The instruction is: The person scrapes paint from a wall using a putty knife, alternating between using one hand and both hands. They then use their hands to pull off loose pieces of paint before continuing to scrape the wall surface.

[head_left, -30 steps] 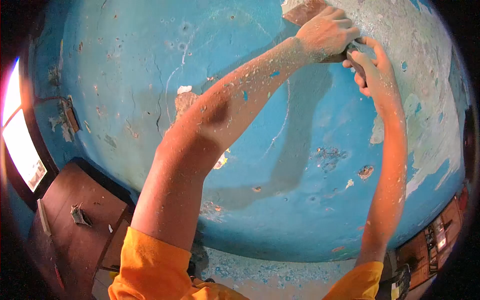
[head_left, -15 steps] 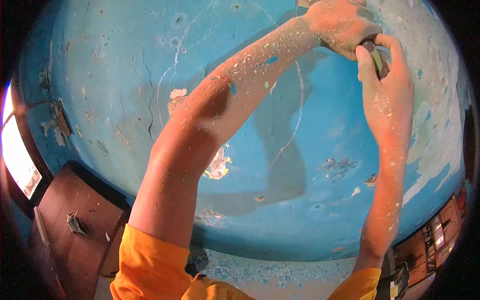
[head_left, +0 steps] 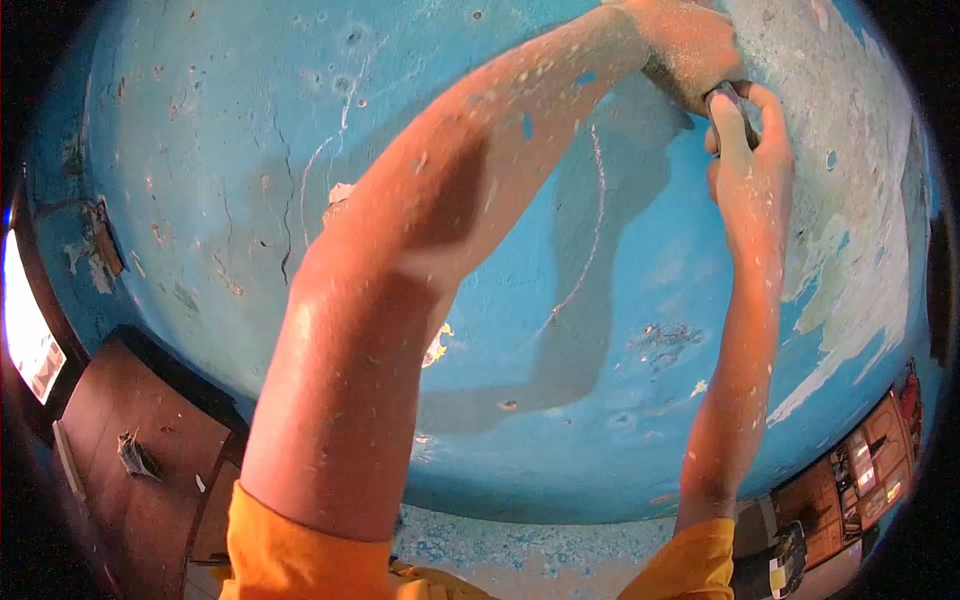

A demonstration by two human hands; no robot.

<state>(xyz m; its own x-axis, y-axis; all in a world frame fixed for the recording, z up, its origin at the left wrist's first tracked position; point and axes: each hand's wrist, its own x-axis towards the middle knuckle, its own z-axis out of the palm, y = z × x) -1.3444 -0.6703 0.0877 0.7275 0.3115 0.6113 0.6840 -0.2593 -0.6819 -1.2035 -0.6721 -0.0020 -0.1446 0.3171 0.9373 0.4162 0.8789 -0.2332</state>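
Near the top of the head view, my left hand (head_left: 690, 48) is closed against the wall, its fingers mostly hidden behind its back. Just below it, my right hand (head_left: 748, 150) grips the dark handle end of what looks like a scraper (head_left: 724, 96), thumb laid along it. The handle runs up into my left fist, and its blade is out of sight. Both hands are by the border between blue paint and bare, pale wall (head_left: 840, 215). Paint flakes cling to both forearms.
The blue wall (head_left: 470, 250) has cracks, chips and a rough patch (head_left: 665, 342). At lower left is a brown wooden surface (head_left: 150, 420) with a crumpled scrap (head_left: 137, 455) on it, near a bright window (head_left: 30, 320). A wooden cabinet (head_left: 825, 500) stands at lower right.
My right hand has shifted slightly left and down in view, and its thumb now covers more of the handle. The left forearm appears larger and nearer. Both hands keep their grip.
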